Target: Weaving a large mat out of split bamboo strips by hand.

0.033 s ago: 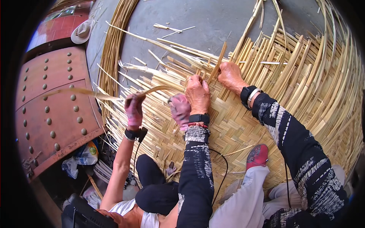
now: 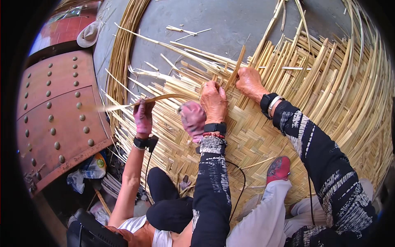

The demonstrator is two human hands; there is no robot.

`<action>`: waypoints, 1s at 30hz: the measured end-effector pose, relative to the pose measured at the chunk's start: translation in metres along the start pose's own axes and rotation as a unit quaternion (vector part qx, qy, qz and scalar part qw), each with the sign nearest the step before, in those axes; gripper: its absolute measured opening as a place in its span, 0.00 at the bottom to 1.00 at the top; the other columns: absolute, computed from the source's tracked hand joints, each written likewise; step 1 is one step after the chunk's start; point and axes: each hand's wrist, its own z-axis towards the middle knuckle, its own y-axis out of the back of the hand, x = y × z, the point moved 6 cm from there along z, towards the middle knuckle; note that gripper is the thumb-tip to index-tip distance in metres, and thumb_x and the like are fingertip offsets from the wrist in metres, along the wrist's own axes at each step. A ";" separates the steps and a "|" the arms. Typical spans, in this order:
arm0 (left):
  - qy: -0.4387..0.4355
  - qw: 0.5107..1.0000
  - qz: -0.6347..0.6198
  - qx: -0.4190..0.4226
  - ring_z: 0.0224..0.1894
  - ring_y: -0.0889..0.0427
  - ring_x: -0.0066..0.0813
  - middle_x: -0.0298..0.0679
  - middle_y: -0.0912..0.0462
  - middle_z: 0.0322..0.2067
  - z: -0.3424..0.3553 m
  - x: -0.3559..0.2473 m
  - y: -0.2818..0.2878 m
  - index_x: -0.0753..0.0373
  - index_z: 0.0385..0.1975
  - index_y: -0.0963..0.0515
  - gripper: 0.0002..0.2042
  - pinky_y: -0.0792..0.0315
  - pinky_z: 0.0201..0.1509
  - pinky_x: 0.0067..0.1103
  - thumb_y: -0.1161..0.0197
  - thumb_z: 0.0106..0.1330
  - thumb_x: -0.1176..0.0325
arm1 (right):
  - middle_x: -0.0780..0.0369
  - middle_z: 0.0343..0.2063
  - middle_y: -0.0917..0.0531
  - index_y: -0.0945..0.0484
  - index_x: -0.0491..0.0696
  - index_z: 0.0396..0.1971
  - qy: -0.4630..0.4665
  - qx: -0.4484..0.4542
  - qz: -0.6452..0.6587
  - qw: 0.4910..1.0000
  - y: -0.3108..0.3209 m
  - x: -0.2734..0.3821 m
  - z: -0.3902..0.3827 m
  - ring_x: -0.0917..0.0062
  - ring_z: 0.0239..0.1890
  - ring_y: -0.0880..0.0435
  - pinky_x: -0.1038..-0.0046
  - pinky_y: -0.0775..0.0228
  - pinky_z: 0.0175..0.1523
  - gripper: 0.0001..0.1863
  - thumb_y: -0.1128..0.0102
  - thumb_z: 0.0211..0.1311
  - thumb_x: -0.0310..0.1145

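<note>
A large woven mat (image 2: 247, 123) of flat bamboo strips lies in front of me, its loose ends fanning out on the far side. My left hand (image 2: 214, 102) is closed over short strip ends near the mat's working edge. Just right of it, my right hand (image 2: 250, 83) grips a darker bamboo strip (image 2: 237, 68) that stands up at a slant from the weave. Both fingertip areas are partly hidden by the knuckles. At my left, a co-worker's pink-gloved hand (image 2: 143, 116) lifts a long curved strip (image 2: 166, 97), while their other glove (image 2: 192, 117) is beside my left wrist.
A studded reddish door panel (image 2: 53, 119) stands at the left, with plastic bags (image 2: 91, 168) below. A bundle of long strips (image 2: 123, 49) and a hat (image 2: 88, 34) lie beyond. A red shoe (image 2: 278, 168) rests on the mat. Black cables hang near the arms.
The co-worker's raised glove has shifted slightly up, and the long strip's free end has swung. Their other glove has moved a little left. My hands look unmoved.
</note>
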 end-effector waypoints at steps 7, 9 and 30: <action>0.016 0.999 -0.010 0.038 0.25 0.22 0.37 0.43 0.22 0.20 0.009 0.014 0.002 0.66 0.23 0.25 0.05 0.28 0.33 0.27 0.38 0.48 0.73 | 0.50 0.19 0.21 0.21 0.41 0.19 0.008 -0.016 0.012 1.000 0.002 0.003 0.000 0.60 0.27 0.19 0.64 0.27 0.36 0.05 0.43 0.38 0.26; 0.015 0.997 -0.057 0.054 0.24 0.22 0.36 0.43 0.23 0.20 0.011 0.016 0.001 0.66 0.23 0.25 0.05 0.28 0.31 0.26 0.39 0.48 0.73 | 0.50 0.20 0.21 0.21 0.42 0.19 0.001 -0.007 0.014 1.000 0.003 0.002 0.000 0.60 0.27 0.19 0.64 0.27 0.36 0.05 0.43 0.39 0.26; -0.039 0.997 0.012 -0.065 0.28 0.24 0.39 0.41 0.25 0.26 0.003 -0.007 0.007 0.59 0.24 0.25 0.03 0.31 0.30 0.29 0.43 0.54 0.76 | 0.50 0.18 0.23 0.23 0.42 0.16 0.003 -0.020 0.087 0.996 -0.001 -0.006 0.000 0.59 0.25 0.21 0.64 0.30 0.32 0.04 0.46 0.37 0.25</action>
